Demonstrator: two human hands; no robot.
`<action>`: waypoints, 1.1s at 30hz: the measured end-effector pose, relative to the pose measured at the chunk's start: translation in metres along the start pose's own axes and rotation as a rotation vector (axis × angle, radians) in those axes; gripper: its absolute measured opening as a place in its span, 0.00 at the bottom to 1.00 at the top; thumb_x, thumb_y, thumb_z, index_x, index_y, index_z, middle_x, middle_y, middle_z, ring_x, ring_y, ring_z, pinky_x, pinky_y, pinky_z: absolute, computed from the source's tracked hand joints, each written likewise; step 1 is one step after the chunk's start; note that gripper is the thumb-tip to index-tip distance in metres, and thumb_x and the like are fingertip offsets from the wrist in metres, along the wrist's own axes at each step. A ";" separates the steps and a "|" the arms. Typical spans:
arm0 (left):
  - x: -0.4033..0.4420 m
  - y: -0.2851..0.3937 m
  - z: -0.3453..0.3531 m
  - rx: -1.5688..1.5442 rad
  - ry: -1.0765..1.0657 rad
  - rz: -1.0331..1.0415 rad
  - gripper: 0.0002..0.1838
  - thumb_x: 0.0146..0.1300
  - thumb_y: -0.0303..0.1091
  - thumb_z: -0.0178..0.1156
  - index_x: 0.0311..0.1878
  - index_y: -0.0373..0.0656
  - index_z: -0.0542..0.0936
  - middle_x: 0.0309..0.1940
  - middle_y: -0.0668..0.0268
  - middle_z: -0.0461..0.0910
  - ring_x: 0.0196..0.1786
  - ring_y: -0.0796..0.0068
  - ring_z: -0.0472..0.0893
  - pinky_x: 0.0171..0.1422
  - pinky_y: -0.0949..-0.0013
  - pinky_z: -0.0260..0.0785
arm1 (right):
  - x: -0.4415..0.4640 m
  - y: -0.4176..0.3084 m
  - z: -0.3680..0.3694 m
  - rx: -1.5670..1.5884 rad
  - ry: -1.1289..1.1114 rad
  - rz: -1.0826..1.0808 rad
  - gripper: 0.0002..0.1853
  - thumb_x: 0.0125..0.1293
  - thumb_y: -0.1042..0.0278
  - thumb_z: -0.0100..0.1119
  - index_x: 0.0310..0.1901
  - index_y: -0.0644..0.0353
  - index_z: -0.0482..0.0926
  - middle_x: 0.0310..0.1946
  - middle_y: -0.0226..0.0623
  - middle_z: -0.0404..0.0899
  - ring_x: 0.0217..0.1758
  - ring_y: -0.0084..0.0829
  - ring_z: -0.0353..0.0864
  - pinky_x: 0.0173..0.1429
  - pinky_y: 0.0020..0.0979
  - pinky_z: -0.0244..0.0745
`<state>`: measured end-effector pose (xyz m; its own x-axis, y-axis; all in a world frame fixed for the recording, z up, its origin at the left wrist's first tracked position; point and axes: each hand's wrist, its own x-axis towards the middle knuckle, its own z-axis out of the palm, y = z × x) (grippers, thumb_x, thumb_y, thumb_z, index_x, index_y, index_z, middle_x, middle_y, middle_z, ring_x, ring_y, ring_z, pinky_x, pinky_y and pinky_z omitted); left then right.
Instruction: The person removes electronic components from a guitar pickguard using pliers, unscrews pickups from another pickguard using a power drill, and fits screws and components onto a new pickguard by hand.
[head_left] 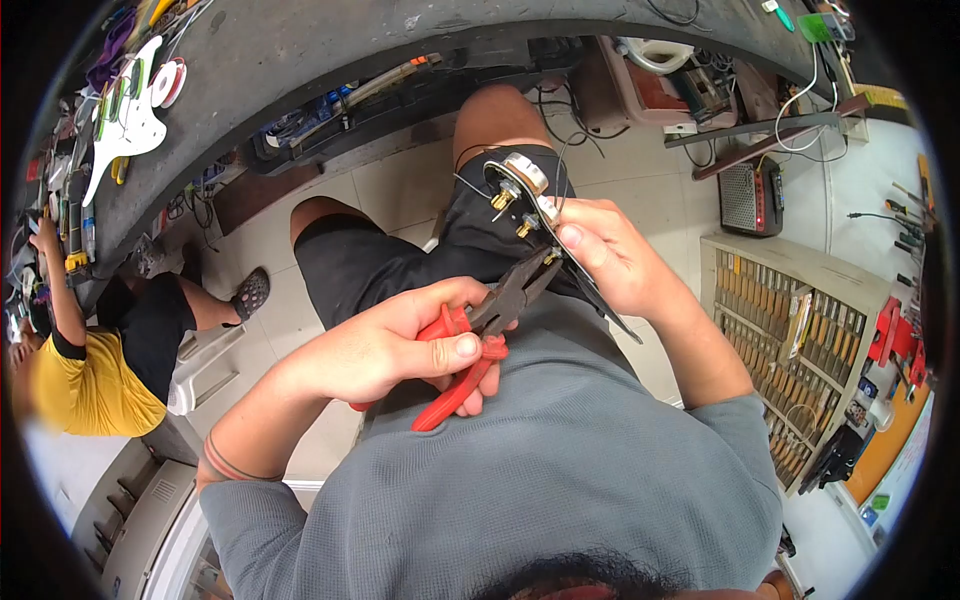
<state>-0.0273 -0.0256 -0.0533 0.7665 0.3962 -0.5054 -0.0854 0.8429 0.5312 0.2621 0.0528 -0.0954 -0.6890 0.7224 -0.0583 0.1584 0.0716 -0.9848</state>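
Observation:
My left hand (400, 345) is wrapped round the red handles of a pair of combination pliers (510, 300). The plier jaws meet a small brass-coloured part at the lower end of a thin dark plate (592, 285). This plate, which looks like a guitar control plate, carries potentiometers (524, 172) with brass shafts, and loose wires trail from it. My right hand (605, 250) grips the plate's right side, thumb pressed near the jaws. Both hands are above my lap, in front of the grey shirt. Whether the jaws are clamped tight is too small to tell.
A dark curved workbench (330, 45) runs along the far side, with a white pickguard (130, 120) and solder spool (169, 83) on it. A co-worker in a yellow shirt (95, 385) sits at left. A drawer cabinet (790, 340) and small amplifier (748, 198) stand at right.

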 end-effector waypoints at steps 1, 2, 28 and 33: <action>0.000 0.000 0.000 -0.002 -0.001 0.002 0.30 0.85 0.50 0.63 0.75 0.35 0.71 0.50 0.47 0.89 0.50 0.56 0.94 0.57 0.57 0.87 | 0.000 -0.003 0.002 0.009 0.011 0.012 0.21 0.90 0.54 0.49 0.47 0.66 0.80 0.29 0.35 0.72 0.34 0.30 0.69 0.42 0.36 0.70; 0.000 -0.001 0.001 -0.004 -0.003 0.005 0.30 0.85 0.50 0.63 0.75 0.35 0.71 0.50 0.47 0.89 0.50 0.56 0.94 0.58 0.57 0.87 | 0.000 -0.005 0.004 0.018 0.021 0.024 0.21 0.90 0.54 0.49 0.46 0.66 0.79 0.29 0.36 0.72 0.34 0.30 0.69 0.42 0.37 0.70; -0.007 0.001 0.004 0.020 0.051 -0.015 0.34 0.84 0.52 0.65 0.76 0.33 0.71 0.51 0.46 0.90 0.52 0.54 0.94 0.59 0.58 0.86 | 0.002 -0.005 0.006 -0.041 0.004 -0.033 0.22 0.89 0.56 0.47 0.37 0.65 0.74 0.30 0.39 0.72 0.34 0.36 0.72 0.44 0.40 0.72; -0.008 0.000 0.003 0.008 0.057 -0.016 0.33 0.84 0.52 0.65 0.75 0.33 0.72 0.49 0.48 0.89 0.49 0.57 0.94 0.57 0.59 0.86 | 0.000 -0.007 0.007 -0.059 -0.004 -0.063 0.23 0.90 0.54 0.47 0.39 0.64 0.75 0.31 0.40 0.73 0.36 0.39 0.74 0.45 0.42 0.73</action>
<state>-0.0320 -0.0298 -0.0471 0.7301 0.4029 -0.5519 -0.0679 0.8465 0.5281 0.2560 0.0478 -0.0899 -0.7019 0.7123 0.0028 0.1561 0.1577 -0.9751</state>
